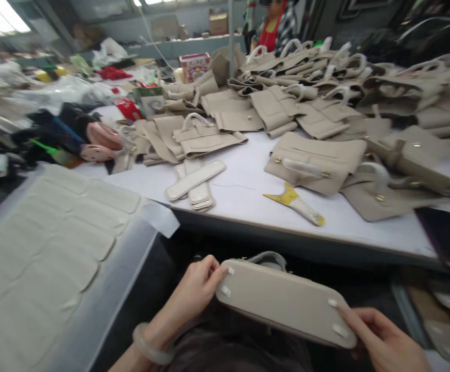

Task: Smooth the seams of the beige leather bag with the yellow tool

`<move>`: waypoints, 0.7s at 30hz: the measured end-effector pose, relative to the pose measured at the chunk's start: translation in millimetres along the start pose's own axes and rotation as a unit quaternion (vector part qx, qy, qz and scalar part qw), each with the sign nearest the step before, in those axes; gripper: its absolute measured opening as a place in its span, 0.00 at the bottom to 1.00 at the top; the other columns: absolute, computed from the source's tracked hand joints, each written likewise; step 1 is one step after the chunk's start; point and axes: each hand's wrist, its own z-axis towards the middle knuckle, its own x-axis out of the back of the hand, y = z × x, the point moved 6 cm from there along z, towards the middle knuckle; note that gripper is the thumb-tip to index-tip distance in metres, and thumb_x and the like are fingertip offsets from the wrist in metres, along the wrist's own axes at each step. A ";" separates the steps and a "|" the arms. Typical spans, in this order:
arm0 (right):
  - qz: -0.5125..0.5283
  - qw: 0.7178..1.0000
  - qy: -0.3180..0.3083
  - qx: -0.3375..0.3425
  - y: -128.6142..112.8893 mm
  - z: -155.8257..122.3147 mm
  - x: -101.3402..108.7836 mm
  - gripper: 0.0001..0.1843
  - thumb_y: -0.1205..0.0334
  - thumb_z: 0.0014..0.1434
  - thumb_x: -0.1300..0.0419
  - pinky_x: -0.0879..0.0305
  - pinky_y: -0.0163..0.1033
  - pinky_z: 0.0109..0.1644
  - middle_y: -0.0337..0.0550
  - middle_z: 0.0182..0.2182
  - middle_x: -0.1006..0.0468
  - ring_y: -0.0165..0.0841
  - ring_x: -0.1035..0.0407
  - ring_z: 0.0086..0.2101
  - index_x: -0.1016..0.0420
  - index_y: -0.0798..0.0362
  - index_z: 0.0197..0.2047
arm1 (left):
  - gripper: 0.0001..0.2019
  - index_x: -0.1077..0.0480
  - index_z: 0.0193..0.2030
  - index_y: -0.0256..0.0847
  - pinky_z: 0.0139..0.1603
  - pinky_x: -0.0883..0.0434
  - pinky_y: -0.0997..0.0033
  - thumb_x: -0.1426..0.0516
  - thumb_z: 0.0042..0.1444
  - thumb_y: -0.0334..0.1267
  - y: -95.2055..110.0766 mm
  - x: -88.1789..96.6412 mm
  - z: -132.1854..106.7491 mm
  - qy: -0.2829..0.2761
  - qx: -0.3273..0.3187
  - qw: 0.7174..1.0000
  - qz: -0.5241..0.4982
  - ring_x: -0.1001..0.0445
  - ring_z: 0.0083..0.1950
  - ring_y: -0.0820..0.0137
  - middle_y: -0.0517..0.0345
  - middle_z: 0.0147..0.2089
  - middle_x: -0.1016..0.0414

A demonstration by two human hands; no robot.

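Below the table's front edge I hold a beige handbag (pixel 283 299) upside down, its flat oblong base facing up with small white feet at both ends. My left hand (pixel 194 292) is closed on the bag's left end, with a pale bangle on that wrist. On the right, my right hand (pixel 380 338) grips the other end, fingertips on the base's rim. A grey handle peeks out behind the bag.
The white table (pixel 244 199) carries heaps of beige bag panels (pixel 314 160), a stack of oblong base pieces (pixel 194 182) and a yellow-stained scraper (pixel 297 202). Cut beige pieces (pixel 46 237) lie on a surface at left. A dark phone (pixel 448 240) sits at right. A person in red stands far back.
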 end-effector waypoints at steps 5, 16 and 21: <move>0.063 0.998 -0.012 -0.017 -9.5 -7.2 -11.4 0.23 0.39 0.49 0.35 0.43 0.32 0.19 0.36 0.19 0.31 0.27 0.40 0.19 0.29 0.53 0.25 | 0.23 0.37 0.28 0.41 0.28 0.45 0.74 0.49 0.58 0.60 -16.5 -8.3 8.6 -0.031 0.006 0.999 0.020 0.41 0.27 0.71 0.64 0.24 0.39; 0.071 0.997 -0.010 -0.009 -9.4 -10.4 -9.9 0.23 0.41 0.52 0.36 0.45 0.30 0.18 0.34 0.19 0.32 0.25 0.41 0.18 0.30 0.54 0.25 | 0.24 0.37 0.29 0.42 0.27 0.44 0.75 0.50 0.57 0.62 -22.1 -11.1 8.4 -0.039 0.012 0.998 0.047 0.40 0.27 0.71 0.65 0.24 0.40; 0.042 0.999 -0.007 -0.005 -8.8 -8.4 -9.8 0.23 0.40 0.53 0.38 0.44 0.31 0.17 0.34 0.18 0.33 0.25 0.41 0.17 0.31 0.53 0.26 | 0.21 0.36 0.29 0.42 0.27 0.43 0.75 0.48 0.58 0.59 -20.5 -10.9 7.3 -0.024 -0.007 0.999 0.038 0.39 0.27 0.71 0.64 0.23 0.38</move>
